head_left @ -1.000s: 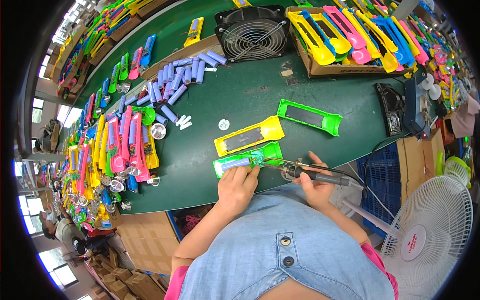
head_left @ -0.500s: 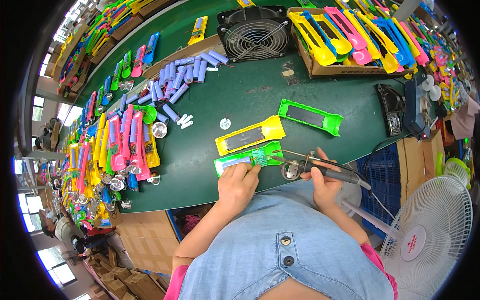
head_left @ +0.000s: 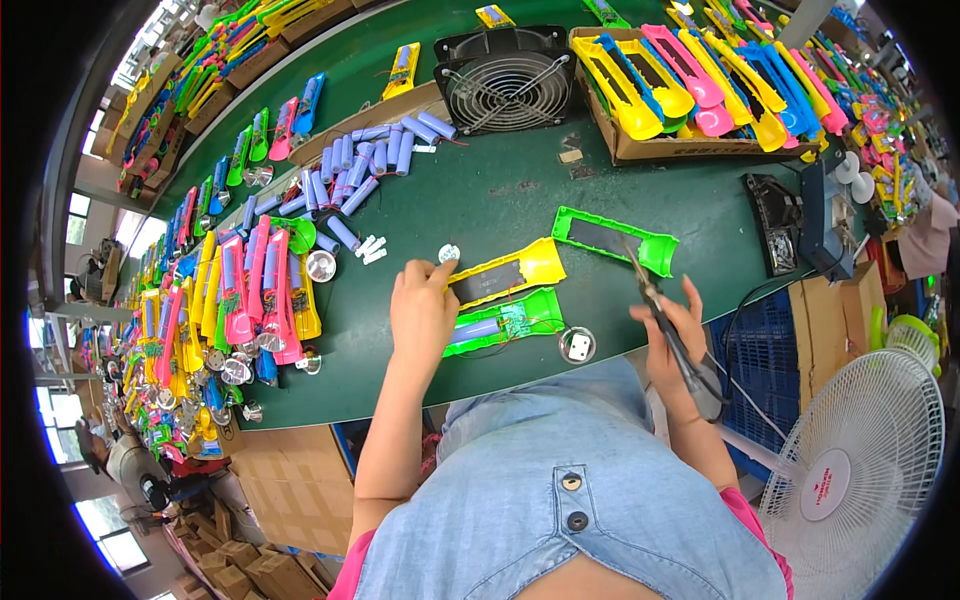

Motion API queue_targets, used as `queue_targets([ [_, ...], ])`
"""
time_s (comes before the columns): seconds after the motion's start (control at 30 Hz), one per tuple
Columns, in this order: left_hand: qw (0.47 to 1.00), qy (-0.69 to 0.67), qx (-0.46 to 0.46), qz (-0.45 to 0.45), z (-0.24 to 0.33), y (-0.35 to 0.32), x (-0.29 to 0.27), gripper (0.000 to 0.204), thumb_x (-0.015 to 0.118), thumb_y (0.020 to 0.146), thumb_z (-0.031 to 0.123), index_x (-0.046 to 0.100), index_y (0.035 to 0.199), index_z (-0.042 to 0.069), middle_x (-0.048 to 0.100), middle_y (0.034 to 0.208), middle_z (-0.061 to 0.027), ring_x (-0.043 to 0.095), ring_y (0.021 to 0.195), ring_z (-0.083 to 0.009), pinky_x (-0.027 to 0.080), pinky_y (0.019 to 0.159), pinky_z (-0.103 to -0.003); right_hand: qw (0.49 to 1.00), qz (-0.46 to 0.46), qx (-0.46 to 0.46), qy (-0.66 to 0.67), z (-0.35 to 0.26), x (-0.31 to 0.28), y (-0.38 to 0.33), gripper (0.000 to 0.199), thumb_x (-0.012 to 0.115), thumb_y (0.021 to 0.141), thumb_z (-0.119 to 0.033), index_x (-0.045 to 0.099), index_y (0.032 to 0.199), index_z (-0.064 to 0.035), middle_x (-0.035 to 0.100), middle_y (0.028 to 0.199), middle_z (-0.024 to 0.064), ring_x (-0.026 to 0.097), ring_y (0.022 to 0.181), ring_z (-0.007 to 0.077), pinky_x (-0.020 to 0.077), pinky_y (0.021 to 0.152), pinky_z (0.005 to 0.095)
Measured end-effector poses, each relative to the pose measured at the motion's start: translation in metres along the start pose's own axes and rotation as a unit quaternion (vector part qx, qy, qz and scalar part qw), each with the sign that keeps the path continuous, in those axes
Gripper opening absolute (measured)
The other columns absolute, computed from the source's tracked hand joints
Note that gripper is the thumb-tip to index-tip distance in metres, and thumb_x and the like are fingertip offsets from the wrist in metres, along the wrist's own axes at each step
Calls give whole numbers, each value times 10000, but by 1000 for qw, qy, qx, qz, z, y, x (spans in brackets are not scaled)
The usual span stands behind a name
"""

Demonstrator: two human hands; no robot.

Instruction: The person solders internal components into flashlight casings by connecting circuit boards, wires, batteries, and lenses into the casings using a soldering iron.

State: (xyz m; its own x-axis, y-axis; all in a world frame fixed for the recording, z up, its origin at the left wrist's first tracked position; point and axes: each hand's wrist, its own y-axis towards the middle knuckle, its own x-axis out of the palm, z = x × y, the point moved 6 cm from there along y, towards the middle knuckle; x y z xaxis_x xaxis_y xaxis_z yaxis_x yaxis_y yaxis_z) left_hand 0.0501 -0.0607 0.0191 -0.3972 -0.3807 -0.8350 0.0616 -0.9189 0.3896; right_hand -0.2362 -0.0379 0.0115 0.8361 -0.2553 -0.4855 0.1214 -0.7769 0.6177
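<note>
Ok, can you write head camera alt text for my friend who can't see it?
A bare right hand holds a black-handled metal soldering tool at a green table, while the left hand is at one end of an open yellow plastic casing. Just below lies an open green plastic casing holding a purple cylindrical battery.

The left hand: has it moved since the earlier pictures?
Yes: judged against the black fan, the left hand has moved up and leftward in the view, from the lower green shell toward the white disc.
</note>
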Motion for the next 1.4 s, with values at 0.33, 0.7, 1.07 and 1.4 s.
queue_targets([
  [0.33, 992, -59, -14, 113, -4, -67, -19, 286, 618, 637, -58, 612, 905, 41, 554, 981, -151, 567, 863, -310, 472, 734, -355, 984, -61, 24, -163, 49, 12, 15, 436, 685, 678, -12, 547, 1091, -41, 617, 1004, 127, 599, 937, 287, 373, 969, 435],
  [0.7, 967, -239, 54, -70, -25, -34, -37, 397, 765, 632, 91, 427, 839, 82, 548, 1082, -185, 524, 956, -345, 428, 808, -400, 984, 25, 42, -169, 73, -27, 9, 353, 678, 717, 6, 556, 1048, -16, 640, 921, 149, 612, 927, 306, 422, 920, 415],
  [1.07, 981, 24, -124, 149, -292, 292, -70, 475, 753, 647, 177, 399, 930, 36, 571, 862, -207, 567, 810, -390, 448, 692, -438, 979, 82, 138, -125, 39, -42, 34, 266, 589, 716, 61, 549, 973, 7, 643, 824, 116, 637, 837, 216, 159, 1075, 517],
  [1.4, 949, -15, -285, 137, -413, 316, 30, 666, 727, 695, 369, 391, 1094, -44, 569, 997, -251, 579, 898, -384, 468, 750, -438, 932, 238, 265, -70, 79, -61, 20, 267, 481, 888, -30, 439, 1149, 13, 612, 910, 153, 593, 781, 180, 481, 739, 298],
])
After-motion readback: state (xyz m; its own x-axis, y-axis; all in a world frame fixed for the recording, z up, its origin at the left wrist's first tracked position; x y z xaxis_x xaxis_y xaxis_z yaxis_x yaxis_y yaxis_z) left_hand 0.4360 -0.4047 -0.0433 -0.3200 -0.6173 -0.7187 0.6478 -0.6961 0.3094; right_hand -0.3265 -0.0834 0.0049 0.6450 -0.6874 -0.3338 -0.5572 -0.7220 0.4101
